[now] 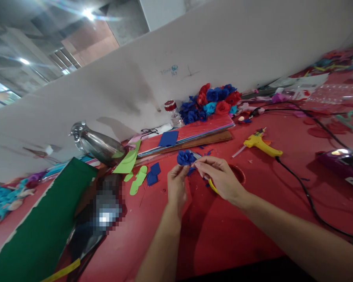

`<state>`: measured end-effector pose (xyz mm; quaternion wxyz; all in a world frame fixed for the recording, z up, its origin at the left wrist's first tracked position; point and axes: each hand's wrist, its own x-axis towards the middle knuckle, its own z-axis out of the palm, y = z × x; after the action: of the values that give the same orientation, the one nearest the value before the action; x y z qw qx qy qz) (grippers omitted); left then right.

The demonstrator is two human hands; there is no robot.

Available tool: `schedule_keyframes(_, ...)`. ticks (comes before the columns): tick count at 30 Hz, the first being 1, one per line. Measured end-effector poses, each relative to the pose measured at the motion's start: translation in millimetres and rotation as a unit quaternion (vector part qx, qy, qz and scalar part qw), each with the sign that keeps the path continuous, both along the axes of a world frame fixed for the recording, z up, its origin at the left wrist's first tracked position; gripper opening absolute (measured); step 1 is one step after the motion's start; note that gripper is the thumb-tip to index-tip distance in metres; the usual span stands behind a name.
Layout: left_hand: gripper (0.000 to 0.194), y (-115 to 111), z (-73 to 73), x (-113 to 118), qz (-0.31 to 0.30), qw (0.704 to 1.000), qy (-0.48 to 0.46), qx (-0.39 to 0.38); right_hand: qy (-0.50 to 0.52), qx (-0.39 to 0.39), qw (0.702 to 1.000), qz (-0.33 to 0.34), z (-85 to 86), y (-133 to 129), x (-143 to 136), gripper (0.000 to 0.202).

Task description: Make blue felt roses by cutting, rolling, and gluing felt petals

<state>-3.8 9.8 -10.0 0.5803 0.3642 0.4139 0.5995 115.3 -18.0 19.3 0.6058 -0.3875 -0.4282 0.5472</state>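
A blue paper flower [186,157] with ruffled petals is pinched from below in my left hand [177,184]. At the flower's right edge, the thumb and fingers of my right hand [220,174] are pressed together; what they grip is too small to tell. A yellow loop handle [213,186] shows beneath my right hand, and a grey blade-like piece lies near its fingertips. Whether these belong to one tool is hidden. Blue paper pieces [153,174] and light green paper cutouts [139,180] lie to the left of my hands.
A yellow glue gun [261,145] with a black cord lies right. Behind are stacked paper sheets [194,134], red and blue paper flowers [211,102], a red-lidded jar [174,114] and a metal jug [98,145]. A green board [44,223] stands left, beside a pixelated dark object.
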Motion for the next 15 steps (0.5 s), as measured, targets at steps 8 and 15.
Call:
schedule_keyframes(8, 0.02, 1.6, -1.0, 1.7, 0.001, 0.999, -0.036, -0.015, -0.004, -0.004, 1.0, -0.013, -5.2, 4.8, -1.9, 0.01)
schedule_keyframes(15, 0.015, 1.4, 0.9, 2.9, 0.013, 0.999, -0.025, 0.014, 0.0, 0.011, 1.0, 0.008, -5.9, 3.4, -1.7, 0.007)
